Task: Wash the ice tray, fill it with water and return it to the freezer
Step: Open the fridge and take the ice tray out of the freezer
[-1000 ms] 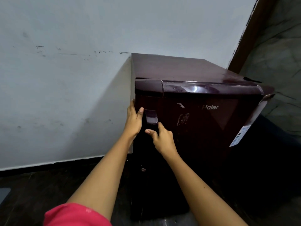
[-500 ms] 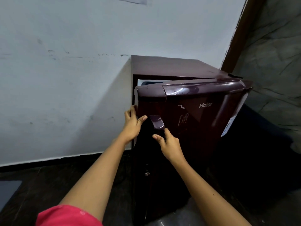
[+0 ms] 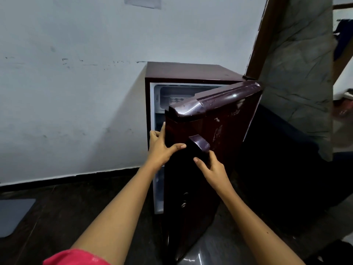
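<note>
A small maroon fridge (image 3: 191,72) stands against the white wall. Its door (image 3: 225,119) is partly swung open toward me, hinged on the right. My left hand (image 3: 162,148) grips the door's free left edge, thumb across the front. My right hand (image 3: 212,167) holds the underside of the maroon door handle (image 3: 199,143). Through the gap I see the white interior and the freezer compartment (image 3: 177,98) at the top, with something pale and ridged inside; I cannot tell whether it is the ice tray.
The floor (image 3: 76,207) is dark and glossy. A grey mat (image 3: 13,215) lies at the left edge. A brown door frame (image 3: 261,35) and a grey marbled wall (image 3: 298,73) stand to the right of the fridge. A red sleeve (image 3: 74,258) shows at the bottom.
The fridge door went from shut to partly open, swinging toward me and to the right. Both hands stayed on it and moved with it, exposing the freezer compartment.
</note>
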